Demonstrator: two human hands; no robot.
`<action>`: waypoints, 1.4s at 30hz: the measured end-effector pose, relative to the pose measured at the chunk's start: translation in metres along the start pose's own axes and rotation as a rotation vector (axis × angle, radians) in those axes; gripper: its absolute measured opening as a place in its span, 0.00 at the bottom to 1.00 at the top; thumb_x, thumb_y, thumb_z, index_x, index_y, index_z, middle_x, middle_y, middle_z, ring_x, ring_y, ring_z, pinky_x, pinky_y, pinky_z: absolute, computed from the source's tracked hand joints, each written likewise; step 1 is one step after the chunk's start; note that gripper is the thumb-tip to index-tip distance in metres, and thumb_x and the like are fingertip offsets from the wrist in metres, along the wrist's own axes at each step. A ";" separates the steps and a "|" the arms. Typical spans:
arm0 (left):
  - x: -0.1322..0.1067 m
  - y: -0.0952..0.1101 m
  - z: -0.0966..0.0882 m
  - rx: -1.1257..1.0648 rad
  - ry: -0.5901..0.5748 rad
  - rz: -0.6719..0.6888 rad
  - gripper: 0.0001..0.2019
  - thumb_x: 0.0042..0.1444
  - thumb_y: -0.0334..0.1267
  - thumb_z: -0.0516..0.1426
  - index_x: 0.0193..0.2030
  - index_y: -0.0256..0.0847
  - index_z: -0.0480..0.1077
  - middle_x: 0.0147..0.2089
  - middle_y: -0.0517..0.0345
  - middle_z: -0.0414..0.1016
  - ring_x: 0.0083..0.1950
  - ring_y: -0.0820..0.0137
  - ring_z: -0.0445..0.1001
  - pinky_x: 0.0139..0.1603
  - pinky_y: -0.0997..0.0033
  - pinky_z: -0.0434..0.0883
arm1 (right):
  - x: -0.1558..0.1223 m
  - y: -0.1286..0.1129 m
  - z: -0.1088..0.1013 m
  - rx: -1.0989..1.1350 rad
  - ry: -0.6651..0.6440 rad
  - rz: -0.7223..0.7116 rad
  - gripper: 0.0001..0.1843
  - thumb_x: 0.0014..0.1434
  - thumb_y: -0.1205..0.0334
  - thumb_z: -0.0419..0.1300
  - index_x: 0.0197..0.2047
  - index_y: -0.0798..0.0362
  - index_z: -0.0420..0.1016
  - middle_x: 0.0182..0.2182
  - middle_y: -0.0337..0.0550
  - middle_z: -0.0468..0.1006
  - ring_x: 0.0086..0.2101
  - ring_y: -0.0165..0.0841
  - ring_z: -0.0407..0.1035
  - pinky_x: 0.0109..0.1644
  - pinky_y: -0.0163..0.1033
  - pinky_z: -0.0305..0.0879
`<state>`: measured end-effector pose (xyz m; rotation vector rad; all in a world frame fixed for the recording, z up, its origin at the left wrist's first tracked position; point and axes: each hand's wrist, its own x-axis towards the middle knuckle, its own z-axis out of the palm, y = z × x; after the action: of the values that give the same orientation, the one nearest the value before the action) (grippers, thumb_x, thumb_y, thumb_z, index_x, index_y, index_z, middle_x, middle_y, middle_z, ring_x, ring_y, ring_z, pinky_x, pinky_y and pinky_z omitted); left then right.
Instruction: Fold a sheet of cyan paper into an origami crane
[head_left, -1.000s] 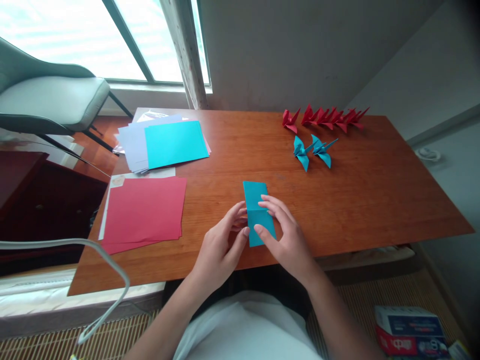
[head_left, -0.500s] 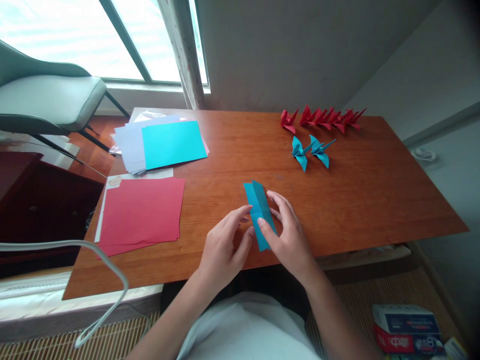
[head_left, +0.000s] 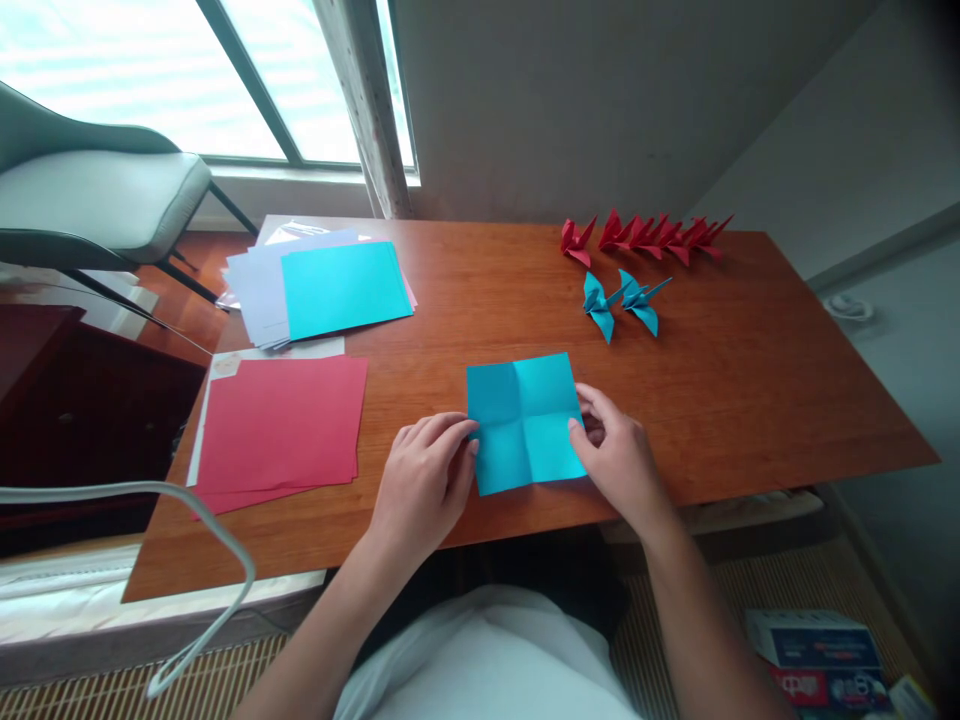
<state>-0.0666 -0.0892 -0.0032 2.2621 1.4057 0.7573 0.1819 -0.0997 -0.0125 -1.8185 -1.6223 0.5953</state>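
Observation:
A blue paper square [head_left: 525,422] with a cross of creases lies unfolded near the front edge of the wooden table [head_left: 750,380]. My left hand [head_left: 424,480] pinches its left edge, fingers curled together. My right hand [head_left: 619,455] grips the right edge, thumb on top and fingers bent beneath. The sheet is stretched flat between the two hands.
Two blue paper cranes [head_left: 619,302] and a row of red paper cranes [head_left: 645,235] stand at the back right. Red sheets [head_left: 281,425] and a stack of pale and cyan sheets [head_left: 322,285] lie at left. A grey chair [head_left: 97,200] is beyond the table. A box [head_left: 817,655] is on the floor.
The paper was a narrow folded strip held upright between my hands; it has been opened out into a full square, and my hands have moved apart to its left and right edges.

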 end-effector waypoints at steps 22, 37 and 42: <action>-0.001 -0.004 0.003 0.234 -0.030 -0.003 0.16 0.67 0.39 0.53 0.60 0.43 0.66 0.66 0.43 0.68 0.64 0.52 0.69 0.56 0.51 0.68 | -0.001 -0.002 0.010 0.026 0.060 -0.074 0.34 0.64 0.58 0.60 0.71 0.50 0.58 0.48 0.50 0.79 0.40 0.40 0.75 0.44 0.46 0.76; 0.019 -0.001 -0.024 -0.607 0.324 -0.149 0.22 0.61 0.33 0.62 0.62 0.46 0.68 0.50 0.53 0.82 0.38 0.70 0.80 0.31 0.72 0.76 | -0.001 -0.041 -0.020 0.315 0.230 -0.424 0.13 0.64 0.70 0.61 0.46 0.41 0.79 0.47 0.39 0.84 0.50 0.41 0.78 0.54 0.53 0.76; 0.013 -0.004 -0.035 -0.509 0.353 0.130 0.15 0.59 0.24 0.61 0.48 0.45 0.78 0.49 0.56 0.83 0.47 0.65 0.83 0.47 0.64 0.81 | -0.007 -0.044 -0.028 0.074 0.220 -0.735 0.18 0.62 0.74 0.60 0.46 0.39 0.79 0.48 0.38 0.85 0.53 0.42 0.78 0.52 0.54 0.78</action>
<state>-0.0863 -0.0746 0.0260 1.8881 1.0425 1.4304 0.1690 -0.1085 0.0380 -1.0606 -1.9074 0.1128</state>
